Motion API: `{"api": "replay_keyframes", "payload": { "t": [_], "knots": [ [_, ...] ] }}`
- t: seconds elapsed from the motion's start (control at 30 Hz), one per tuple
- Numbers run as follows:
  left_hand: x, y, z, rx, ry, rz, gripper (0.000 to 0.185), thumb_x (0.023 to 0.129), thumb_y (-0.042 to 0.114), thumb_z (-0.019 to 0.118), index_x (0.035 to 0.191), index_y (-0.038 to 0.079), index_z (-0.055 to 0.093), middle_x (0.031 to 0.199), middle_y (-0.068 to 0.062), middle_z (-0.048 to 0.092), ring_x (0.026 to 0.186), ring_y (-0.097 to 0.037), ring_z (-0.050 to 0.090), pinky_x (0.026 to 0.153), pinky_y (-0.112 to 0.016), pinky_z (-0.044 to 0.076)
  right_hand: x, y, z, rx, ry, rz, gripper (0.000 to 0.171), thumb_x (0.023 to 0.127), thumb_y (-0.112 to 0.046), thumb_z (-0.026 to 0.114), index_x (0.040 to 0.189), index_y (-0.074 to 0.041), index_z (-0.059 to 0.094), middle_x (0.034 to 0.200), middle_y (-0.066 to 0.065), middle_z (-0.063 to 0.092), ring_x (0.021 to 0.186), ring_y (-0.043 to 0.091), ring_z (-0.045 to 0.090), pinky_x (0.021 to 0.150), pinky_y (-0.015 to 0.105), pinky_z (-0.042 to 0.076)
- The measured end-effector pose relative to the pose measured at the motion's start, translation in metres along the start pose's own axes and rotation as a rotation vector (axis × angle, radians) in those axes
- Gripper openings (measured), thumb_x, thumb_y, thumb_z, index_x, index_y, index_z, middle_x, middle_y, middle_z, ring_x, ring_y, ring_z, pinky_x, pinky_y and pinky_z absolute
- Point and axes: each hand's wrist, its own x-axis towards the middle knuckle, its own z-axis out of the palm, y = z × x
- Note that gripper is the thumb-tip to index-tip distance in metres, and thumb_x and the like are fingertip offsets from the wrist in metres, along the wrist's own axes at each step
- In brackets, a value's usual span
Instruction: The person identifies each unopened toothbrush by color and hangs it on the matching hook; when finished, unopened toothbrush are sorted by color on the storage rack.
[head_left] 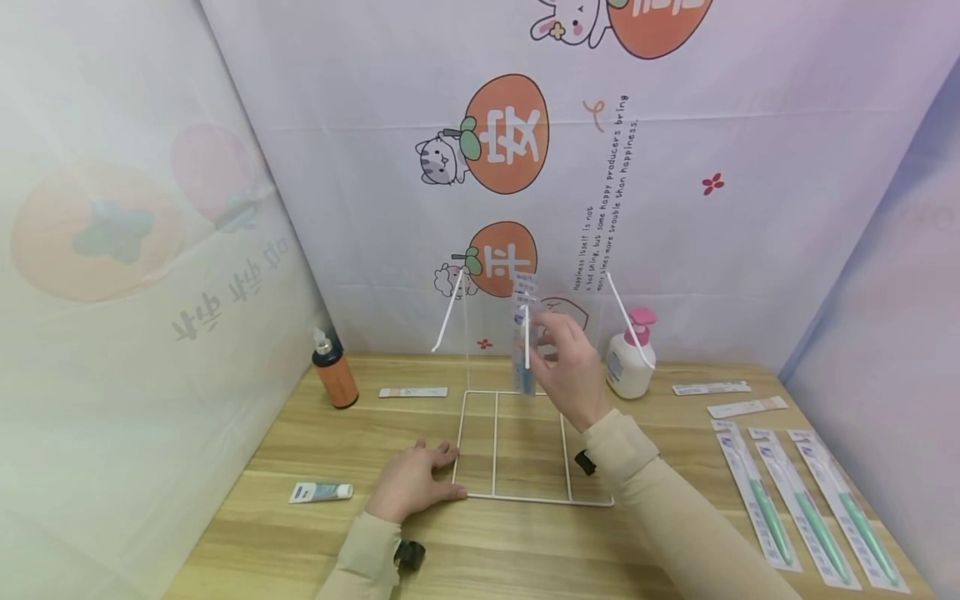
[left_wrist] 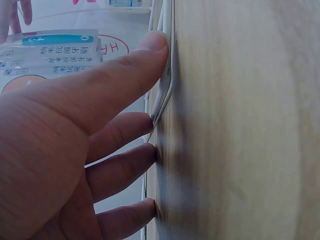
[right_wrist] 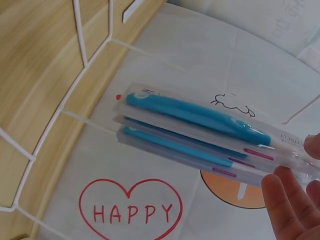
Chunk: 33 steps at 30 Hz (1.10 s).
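Note:
A white wire rack [head_left: 536, 500] stands on the wooden table, with several thin arms jutting out from its upper part. My left hand [head_left: 416, 479] rests at the base's front left corner; its thumb and extended fingertips press the wire in the left wrist view. Clear packs holding blue toothbrushes [right_wrist: 195, 117] hang at the rack's middle arm. At their upper part, my right hand [head_left: 570, 362] holds a pack between thumb and fingers [right_wrist: 287, 195]. The right wrist view cuts off the rest of this hand, and whether it grips one pack or several cannot be told.
Three packed green toothbrushes [head_left: 806, 504] lie at the right, with narrow sachets [head_left: 746, 407] behind them. A pink-topped pump bottle [head_left: 628, 367] stands behind the right forearm. An orange bottle [head_left: 337, 379], another sachet [head_left: 412, 392] and a small tube [head_left: 321, 492] are at the left.

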Motion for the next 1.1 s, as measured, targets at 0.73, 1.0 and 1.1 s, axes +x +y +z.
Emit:
{"api": "replay_keyframes", "payload": {
  "t": [0.73,1.0,1.1],
  "knots": [
    [-0.001,0.001,0.0,-0.007,-0.001,-0.006,0.072,0.084,0.056,0.089,0.142,0.017,0.074,0.148,-0.009,0.066,0.144,-0.057,0.047,0.111,-0.074,0.041,-0.096,0.097,-0.133,0.118,-0.351,0.323,0.062,0.089,0.005,0.086,0.144,-0.004,0.059,0.133,0.022,0.067,0.088,0.018,0.076,0.063,0.028,0.064],
    [-0.001,0.0,0.0,0.008,-0.006,-0.003,0.073,0.084,0.059,0.088,0.143,0.018,0.073,0.149,-0.008,0.066,0.143,-0.057,0.048,0.111,-0.073,0.042,-0.116,0.14,-0.212,0.143,-0.473,0.565,0.064,0.099,-0.01,0.081,0.153,0.0,0.049,0.141,0.032,0.056,0.091,0.007,0.074,0.067,0.039,0.066],
    [-0.001,0.0,0.0,0.01,-0.01,-0.007,0.074,0.084,0.06,0.088,0.143,0.018,0.073,0.149,-0.007,0.066,0.144,-0.056,0.048,0.111,-0.073,0.042,-0.127,0.152,-0.234,0.108,-0.542,0.637,0.067,0.1,-0.018,0.08,0.156,-0.002,0.046,0.143,0.034,0.055,0.094,0.009,0.074,0.067,0.04,0.066]
  ]
}}
